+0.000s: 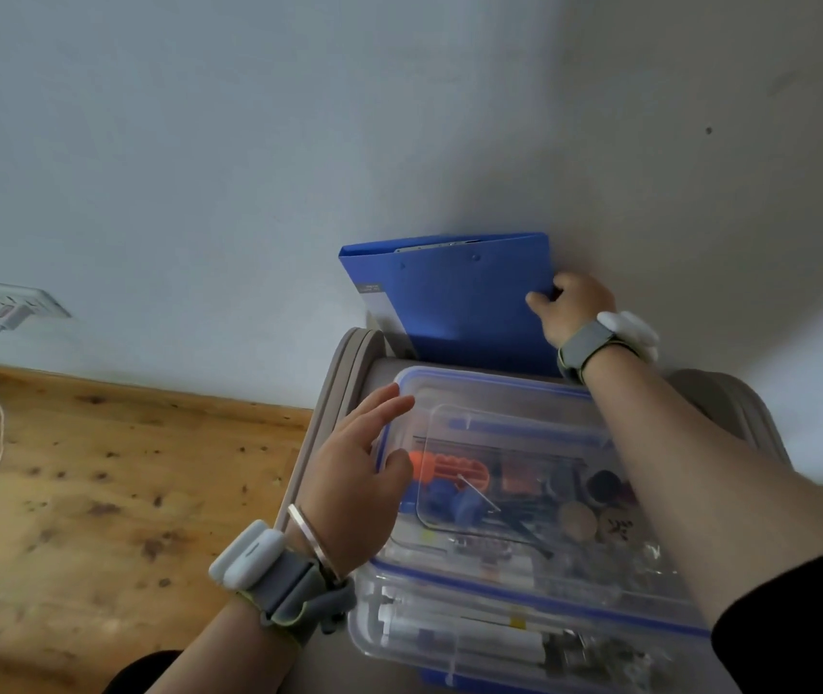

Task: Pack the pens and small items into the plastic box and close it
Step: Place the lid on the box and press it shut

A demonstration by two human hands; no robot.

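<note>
Transparent plastic box (524, 618), blue-rimmed lid (499, 393) on and pens (449, 628) inside, resting on a beige case (349, 373). Left hand (359, 473), fingers straight and spread, at the lid's left edge. Right hand (572, 305) grips the upright blue plastic folder (449, 298) beyond it, by its right edge.

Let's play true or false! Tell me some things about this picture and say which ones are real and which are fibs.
1. The right hand grips the blue folder. True.
2. The plastic box has no top on it. False: a clear lid covers it.
3. The left hand squeezes a pen. False: its fingers are spread and hold nothing.
4. A white cable is plugged into the wall socket. True.
5. The folder lies flat on the floor. False: it stands against the wall.
</note>
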